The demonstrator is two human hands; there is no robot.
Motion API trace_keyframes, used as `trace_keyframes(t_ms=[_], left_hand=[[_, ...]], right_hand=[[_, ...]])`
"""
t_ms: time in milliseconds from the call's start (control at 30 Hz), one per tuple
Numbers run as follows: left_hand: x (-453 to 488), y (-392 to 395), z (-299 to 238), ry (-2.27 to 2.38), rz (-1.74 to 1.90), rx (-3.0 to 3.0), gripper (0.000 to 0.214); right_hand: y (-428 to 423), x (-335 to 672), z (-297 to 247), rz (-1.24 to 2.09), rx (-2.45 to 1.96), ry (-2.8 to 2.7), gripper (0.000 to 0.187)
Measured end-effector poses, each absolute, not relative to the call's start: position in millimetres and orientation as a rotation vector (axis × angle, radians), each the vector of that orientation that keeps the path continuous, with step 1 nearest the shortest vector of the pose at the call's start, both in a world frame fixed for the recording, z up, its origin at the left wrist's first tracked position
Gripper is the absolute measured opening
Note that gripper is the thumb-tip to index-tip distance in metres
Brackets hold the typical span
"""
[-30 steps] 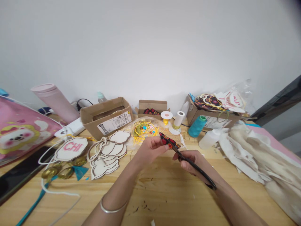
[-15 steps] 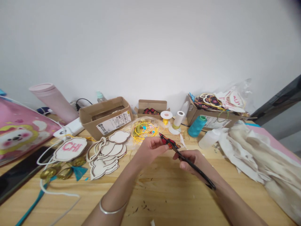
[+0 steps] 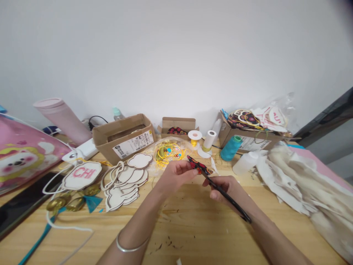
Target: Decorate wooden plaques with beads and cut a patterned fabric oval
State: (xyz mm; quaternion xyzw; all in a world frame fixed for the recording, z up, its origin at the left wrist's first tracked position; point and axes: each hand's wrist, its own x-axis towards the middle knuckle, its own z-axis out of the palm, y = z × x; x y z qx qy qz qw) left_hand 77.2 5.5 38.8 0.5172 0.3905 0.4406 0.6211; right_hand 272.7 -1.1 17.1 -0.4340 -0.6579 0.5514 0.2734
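The left hand (image 3: pixel 172 176) pinches a patterned fabric piece (image 3: pixel 197 165) between thumb and fingertips, and the piece juts out just past them. The right hand (image 3: pixel 224 189) is curled closed around a long black tool (image 3: pixel 231 202), whose tip meets the fabric just beyond its fingers. A yellow cord tangle (image 3: pixel 167 151) lies behind the left fingers, on the wooden table (image 3: pixel 193 228).

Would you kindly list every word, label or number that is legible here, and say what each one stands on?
"CHI", pink letters on the white cloud-shaped plaque.
Printed label on the left cardboard box: too small to read.
Label on the right cardboard box: too small to read.
Pink lettering on the white pieces above it: blurred.
No text on the patterned fabric in the left hand or the scissors in the right hand.
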Motion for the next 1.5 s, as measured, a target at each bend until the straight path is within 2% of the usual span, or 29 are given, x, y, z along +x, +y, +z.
trace_keyframes(t_ms=[200, 567, 800, 1233, 1500], left_hand=[[79.9, 8.7, 31.8, 1.001, 1.113, 1.095, 0.018], [87.7, 7.5, 30.6, 0.993, 1.226, 1.058, 0.015], [92.1, 3.4, 33.7, 1.034, 1.289, 1.06, 0.015], [92.0, 3.8, 32.1, 0.849, 1.199, 0.969, 0.017], [96.3, 1.8, 30.3, 1.045, 1.26, 0.885, 0.011]], right_hand=[[-1.4, 269.0, 22.1, 1.379, -1.263, -1.712, 0.06], [-2.8, 269.0, 11.2, 1.488, -1.076, -1.61, 0.055], [-3.3, 270.9, 7.5, 1.544, -1.041, -1.557, 0.059], [-4.9, 268.9, 9.9, 1.564, -1.007, -1.552, 0.059], [-4.4, 268.3, 9.3, 1.547, -1.03, -1.558, 0.062]])
